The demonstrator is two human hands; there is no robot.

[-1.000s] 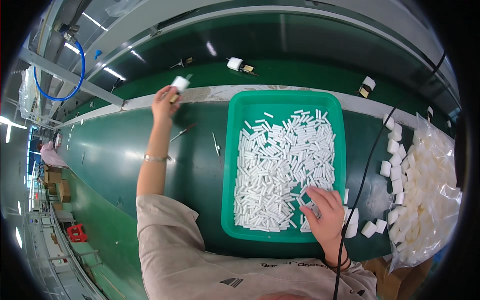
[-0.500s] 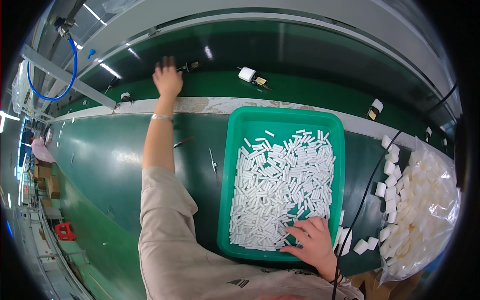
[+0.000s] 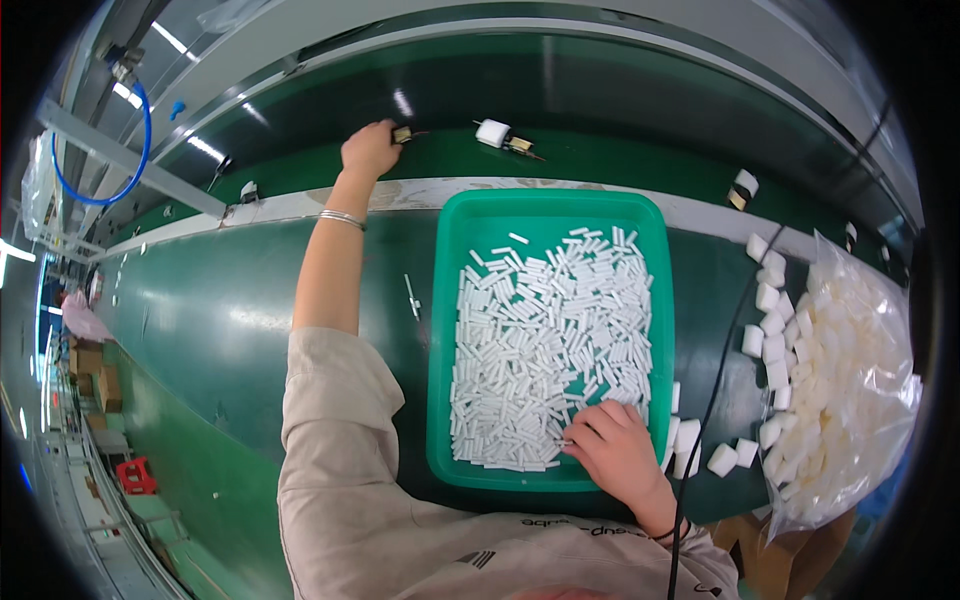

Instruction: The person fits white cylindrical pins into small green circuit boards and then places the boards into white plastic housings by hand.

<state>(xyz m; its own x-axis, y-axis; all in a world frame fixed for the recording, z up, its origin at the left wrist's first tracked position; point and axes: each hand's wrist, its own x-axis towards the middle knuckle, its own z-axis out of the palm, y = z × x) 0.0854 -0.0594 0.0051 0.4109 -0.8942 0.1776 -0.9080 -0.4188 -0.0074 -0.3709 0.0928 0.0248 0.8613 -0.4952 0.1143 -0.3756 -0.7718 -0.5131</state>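
My left hand [image 3: 371, 150] reaches far out over the green conveyor belt. Its fingers are closed around a small electronic part [image 3: 402, 135], black and gold with a thin lead. Down at the near right corner of the green tray [image 3: 440, 330], my right hand [image 3: 614, 448] dips in with thumb and fingertips together at the short white tubes [image 3: 540, 340]. Whether a tube is between those fingertips is too small to tell. Loose tubes cover most of the tray's bottom.
Further along the belt lies a similar part with a white block [image 3: 492, 133]; another [image 3: 742, 190] is at the right. Right of the tray, white foam-like blocks [image 3: 773, 345] spill beside a clear plastic bag [image 3: 860, 380]. A black cable [image 3: 722, 390] crosses there. A thin component [image 3: 412, 298] lies left of the tray.
My left hand has moved right along the belt and closed on the small electronic part. My right hand's thumb and fingers have drawn together among the tubes.
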